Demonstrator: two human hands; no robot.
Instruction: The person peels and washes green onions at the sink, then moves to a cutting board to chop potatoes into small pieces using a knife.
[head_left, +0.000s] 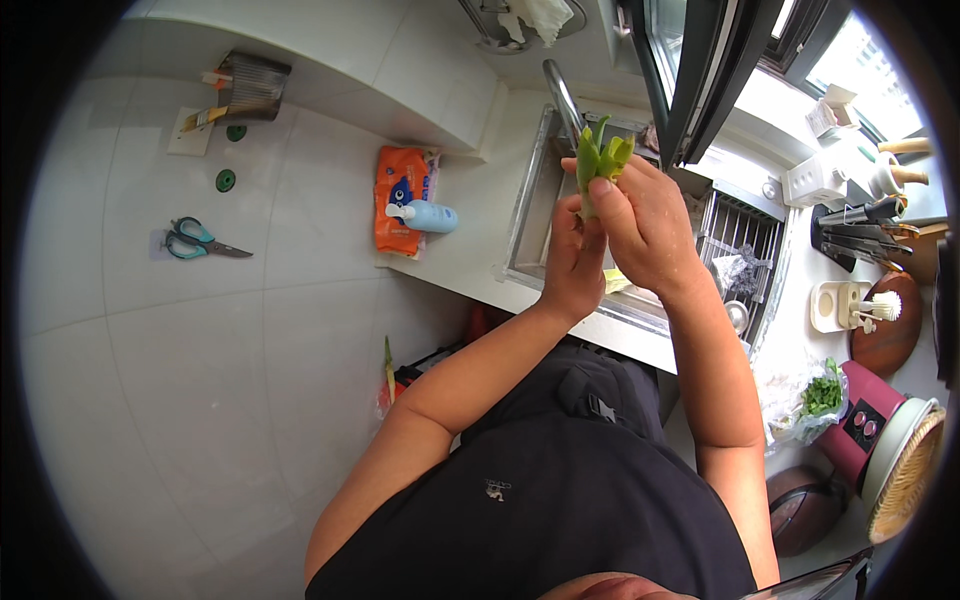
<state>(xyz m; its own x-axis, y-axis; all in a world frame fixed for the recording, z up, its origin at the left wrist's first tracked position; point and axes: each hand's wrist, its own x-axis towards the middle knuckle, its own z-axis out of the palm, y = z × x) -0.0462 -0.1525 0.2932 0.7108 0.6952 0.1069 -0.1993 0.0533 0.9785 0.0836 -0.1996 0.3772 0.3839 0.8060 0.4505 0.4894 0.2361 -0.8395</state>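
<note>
A green leafy vegetable stalk (595, 161) stands upright over the sink (531, 210), its cut-looking leaf tips pointing away from me. My left hand (574, 262) has its fingers around the pale lower part. Higher up, my right hand (649, 221) grips the same stalk, its thumb pressed against the leaves; water drops show on that hand. The stalk's lower end is hidden by my fingers. Just behind the leaves is the metal faucet (562, 94). Pale yellow-green leaf pieces (616, 281) lie in the sink below my hands.
A light-blue pump bottle (431, 216) and an orange wipes pack (394, 234) sit left of the sink. To the right are a metal drying rack (739, 225), a knife block (832, 236) and bagged greens (821, 397). An open window frame (712, 90) juts in; scissors (206, 241) hang on the wall.
</note>
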